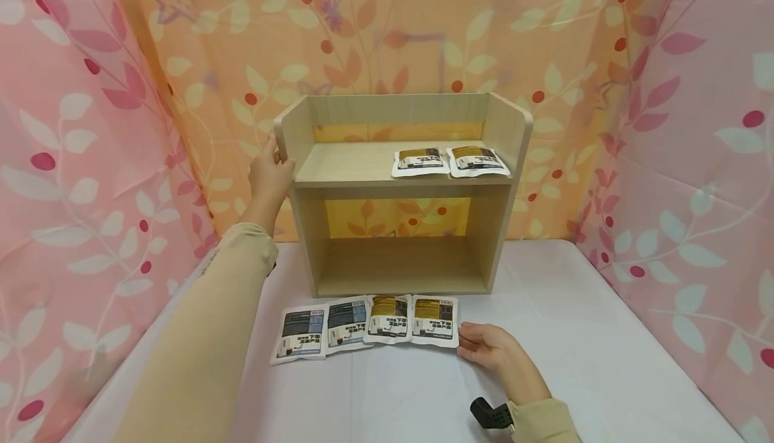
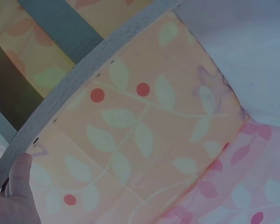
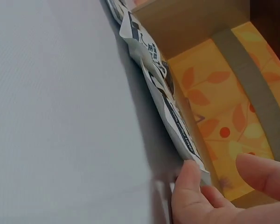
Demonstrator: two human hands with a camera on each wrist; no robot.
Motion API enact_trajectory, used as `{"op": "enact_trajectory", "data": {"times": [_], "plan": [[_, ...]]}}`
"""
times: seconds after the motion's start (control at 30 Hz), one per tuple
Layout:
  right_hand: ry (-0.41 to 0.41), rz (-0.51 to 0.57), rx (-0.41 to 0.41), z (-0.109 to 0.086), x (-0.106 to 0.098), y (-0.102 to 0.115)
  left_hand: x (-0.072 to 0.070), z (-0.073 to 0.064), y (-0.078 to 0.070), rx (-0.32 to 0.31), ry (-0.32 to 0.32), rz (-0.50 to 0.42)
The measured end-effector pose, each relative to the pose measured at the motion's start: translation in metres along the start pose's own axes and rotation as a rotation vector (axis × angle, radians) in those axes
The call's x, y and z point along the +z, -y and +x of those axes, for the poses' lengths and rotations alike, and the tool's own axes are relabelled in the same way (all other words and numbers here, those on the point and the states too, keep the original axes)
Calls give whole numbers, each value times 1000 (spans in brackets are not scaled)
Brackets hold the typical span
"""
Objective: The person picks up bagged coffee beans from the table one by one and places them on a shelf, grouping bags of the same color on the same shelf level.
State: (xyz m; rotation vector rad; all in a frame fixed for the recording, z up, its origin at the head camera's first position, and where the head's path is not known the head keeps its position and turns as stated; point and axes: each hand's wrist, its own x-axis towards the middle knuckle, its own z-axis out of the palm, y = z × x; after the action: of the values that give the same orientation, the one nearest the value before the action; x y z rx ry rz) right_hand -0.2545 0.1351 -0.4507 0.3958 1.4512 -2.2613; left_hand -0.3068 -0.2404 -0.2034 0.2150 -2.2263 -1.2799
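Note:
My left hand (image 1: 271,173) grips the left side panel of a pale wooden two-tier shelf (image 1: 399,184); in the left wrist view the panel edge (image 2: 91,58) passes between thumb and fingers. At the right end of a row on the table, my right hand (image 1: 492,349) touches the edge of a flat white packet with a brown label (image 1: 435,322). In the right wrist view, fingertips (image 3: 189,175) meet that packet's corner, while another digit stays apart above it. Another brown-labelled packet (image 1: 389,320) and two blue-labelled packets (image 1: 348,324) (image 1: 300,333) lie alongside, partly overlapping.
Two brown-labelled packets (image 1: 420,162) (image 1: 477,161) lie side by side at the right of the shelf's upper tier. A white cloth covers the table (image 1: 605,349). Floral curtains (image 1: 683,160) hang behind and on both sides. A black device (image 1: 491,414) is at my right wrist.

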Motion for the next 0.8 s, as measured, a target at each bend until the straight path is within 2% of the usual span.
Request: {"op": "enact_trajectory", "data": {"times": [0.4,0.5,0.7,0.8], "plan": [[-4,-133,7,4,9,2,0,0,1,2,17,-23],[-13,-100,4,5,12,3,0,0,1,-2,20,-24],[50,62,26,10,15,2,0,-1,1,1,18,-33],[48,100,21,12,15,0,-1,-2,0,-4,19,-31]]}}
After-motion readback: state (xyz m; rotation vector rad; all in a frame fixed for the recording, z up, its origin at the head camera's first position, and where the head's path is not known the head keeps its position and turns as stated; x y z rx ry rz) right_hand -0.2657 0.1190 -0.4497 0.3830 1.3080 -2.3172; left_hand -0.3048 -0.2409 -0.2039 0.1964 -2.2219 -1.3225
